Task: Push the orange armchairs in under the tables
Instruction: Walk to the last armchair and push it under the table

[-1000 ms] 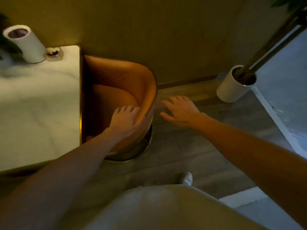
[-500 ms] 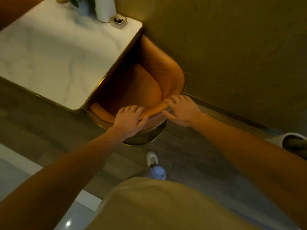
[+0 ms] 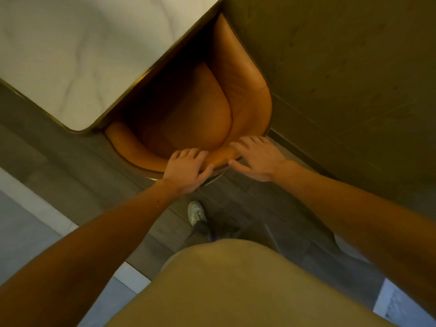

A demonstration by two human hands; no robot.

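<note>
Single head-worn view, looking steeply down, close over armchair (image 3: 238,95) and table (image 3: 77,53)

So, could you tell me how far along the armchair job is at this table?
Done: the orange armchair sits partly under the marble table, beside the wall. In hand: the left hand and right hand rest on its curved back rim. Left: most of the seat is uncovered; other armchairs are out of view.

No readable text, labels, brands, numbers or signs on any surface in view.
</note>
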